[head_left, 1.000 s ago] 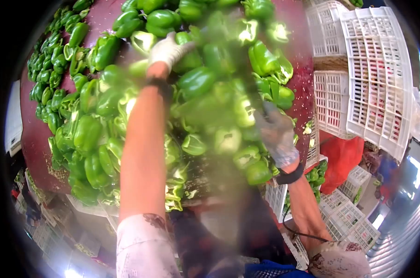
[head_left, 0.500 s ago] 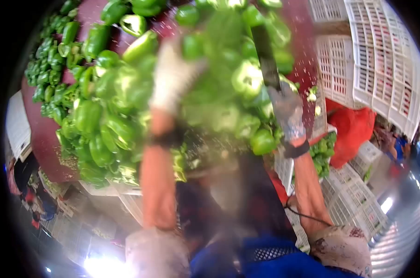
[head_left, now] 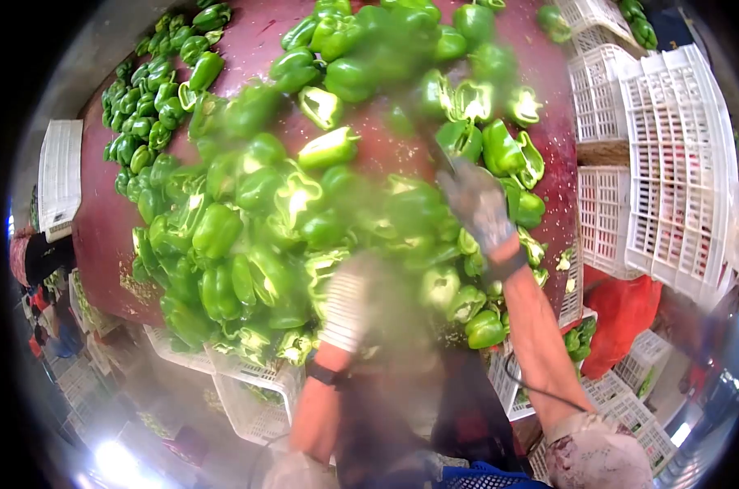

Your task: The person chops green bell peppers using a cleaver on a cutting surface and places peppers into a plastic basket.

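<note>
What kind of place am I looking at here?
Probably a produce sorting or processing shed: a dark red table is heaped with green peppers, some cut open, and white plastic crates stand beside it.

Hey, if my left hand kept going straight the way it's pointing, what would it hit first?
Probably the green peppers heaped just ahead of your left hand; blur there makes the exact gap unclear.

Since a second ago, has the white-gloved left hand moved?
Yes: the left hand has pulled back, closer to the near edge of the dark red flat table.
</note>
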### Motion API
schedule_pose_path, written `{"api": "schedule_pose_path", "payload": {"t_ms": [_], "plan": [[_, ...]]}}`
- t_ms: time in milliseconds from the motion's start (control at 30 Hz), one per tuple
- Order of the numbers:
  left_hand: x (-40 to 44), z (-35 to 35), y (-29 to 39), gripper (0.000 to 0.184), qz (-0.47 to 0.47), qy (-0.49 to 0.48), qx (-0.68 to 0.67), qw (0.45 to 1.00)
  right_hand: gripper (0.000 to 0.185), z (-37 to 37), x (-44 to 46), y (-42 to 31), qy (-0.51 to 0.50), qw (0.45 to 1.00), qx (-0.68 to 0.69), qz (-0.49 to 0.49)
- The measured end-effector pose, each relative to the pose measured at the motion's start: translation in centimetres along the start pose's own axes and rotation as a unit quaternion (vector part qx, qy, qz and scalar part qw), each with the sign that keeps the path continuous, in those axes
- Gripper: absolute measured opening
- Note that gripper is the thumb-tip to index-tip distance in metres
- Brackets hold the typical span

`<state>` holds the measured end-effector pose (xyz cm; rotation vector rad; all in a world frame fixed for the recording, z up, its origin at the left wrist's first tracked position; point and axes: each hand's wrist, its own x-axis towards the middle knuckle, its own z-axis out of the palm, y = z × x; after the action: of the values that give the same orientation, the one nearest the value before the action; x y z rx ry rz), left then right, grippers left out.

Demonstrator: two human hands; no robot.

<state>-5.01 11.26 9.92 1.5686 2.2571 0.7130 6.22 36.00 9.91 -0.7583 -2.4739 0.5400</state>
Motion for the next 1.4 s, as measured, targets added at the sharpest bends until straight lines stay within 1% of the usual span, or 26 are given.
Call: {"api": "schedule_pose_path", "payload": {"t_ms": [33,67,133,233,267,300,333,367,433,467,533,600,633,667,700,767,800,900,1000,1067,1100,1167,1233,1267,1300,1400], "plan": [[1.1,-0.7,-1.4,0.047,0.002,0.091,-0.018,0.996,0.019,0.8,2.3,0.3,-0.029,0.999,-0.002,-0.023],[3.1,-3.3,-1.5,0.049,-0.012,0.104,0.035,0.994,0.017,1.5,5.0,0.1,-0.035,0.999,-0.027,-0.03],[5.2,-3.2,-3.9,0.058,-0.109,0.107,0.065,0.986,0.011,1.0,10.2,-2.3,-0.024,0.996,-0.052,-0.062],[5.0,-1.6,-5.5,0.07,-0.136,0.069,0.12,0.981,0.009,1.8,13.3,-3.7,0.034,0.995,-0.009,-0.089],[4.9,-1.3,-6.1,0.072,-0.14,0.076,0.104,0.982,0.009,3.4,14.7,-3.8,0.054,0.994,0.011,-0.093],[4.6,-0.8,-6.5,0.074,-0.143,0.082,0.089,0.982,0.011,7.5,14.3,-1.6,0.03,0.984,-0.144,-0.104],[4.3,-0.6,-6.9,0.076,-0.147,0.086,0.077,0.982,0.013,11.6,13.9,0.6,0.012,0.949,-0.291,-0.12],[4.1,-0.4,-7.2,0.076,-0.145,0.09,0.073,0.983,0.014,10.5,13.6,0.2,-0.202,0.949,-0.237,-0.053],[3.7,-0.2,-7.2,0.076,-0.141,0.098,0.063,0.983,0.018,12.6,12.7,1.7,-0.285,0.931,-0.217,0.07],[3.6,-0.6,-7.2,0.076,-0.139,0.104,0.059,0.983,0.022,13.1,13.6,2.4,-0.335,0.911,-0.239,0.023],[3.8,-1.2,-7.7,0.075,-0.128,0.118,0.049,0.983,0.019,11.8,13.4,2.1,-0.255,0.939,-0.21,-0.101],[3.4,0.2,-7.6,0.075,-0.112,0.128,0.048,0.984,0.025,9.0,10.8,-0.3,-0.249,0.958,-0.104,-0.094],[3.4,0.3,-7.2,0.074,-0.118,0.127,0.05,0.984,0.033,10.1,8.9,1.3,-0.216,0.947,-0.149,-0.184],[3.1,0.2,-7.4,0.074,-0.118,0.133,0.052,0.983,0.028,10.0,7.0,0.6,-0.229,0.943,-0.172,-0.17],[2.8,0.2,-7.7,0.074,-0.119,0.14,0.055,0.982,0.015,11.8,4.3,3.6,-0.2,0.958,-0.14,-0.149],[2.0,0.0,-8.0,0.071,-0.128,0.13,0.055,0.982,0.009,8.5,3.3,1.2,-0.189,0.97,-0.068,-0.136],[1.9,0.0,-8.2,0.07,-0.126,0.134,0.056,0.981,0.009,7.0,3.6,-0.2,-0.183,0.974,-0.031,-0.129],[1.9,0.5,-8.8,0.068,-0.123,0.135,0.056,0.982,0.015,6.3,5.6,-4.0,-0.102,0.987,-0.091,-0.085],[2.2,1.0,-8.3,0.065,-0.127,0.119,0.05,0.984,0.013,7.9,9.9,-4.0,-0.035,0.988,-0.097,-0.118],[3.0,1.3,-7.6,0.063,-0.13,0.12,0.044,0.983,0.011,10.0,12.8,-2.4,-0.056,0.978,-0.159,-0.123],[2.9,1.6,-7.8,0.06,-0.132,0.123,0.025,0.983,0.011,11.8,13.0,-1.6,-0.129,0.96,-0.232,-0.091],[2.6,1.3,-8.1,0.059,-0.142,0.118,0.031,0.982,0.011,12.6,12.3,-3.5,-0.115,0.961,-0.205,-0.146],[2.2,1.0,-8.2,0.059,-0.153,0.107,0.029,0.982,0.013,12.6,11.1,-6.0,-0.137,0.97,-0.141,-0.141],[2.0,0.9,-8.1,0.059,-0.16,0.098,0.025,0.982,0.014,13.1,9.7,-5.6,-0.23,0.949,-0.182,-0.112],[1.9,0.9,-8.1,0.059,-0.166,0.089,0.02,0.982,0.014,12.6,8.9,-6.5,-0.245,0.942,-0.205,-0.1],[1.8,1.7,-8.6,0.059,-0.152,0.105,0.024,0.982,0.017,10.2,10.5,-9.0,-0.209,0.961,-0.159,-0.086]]}}
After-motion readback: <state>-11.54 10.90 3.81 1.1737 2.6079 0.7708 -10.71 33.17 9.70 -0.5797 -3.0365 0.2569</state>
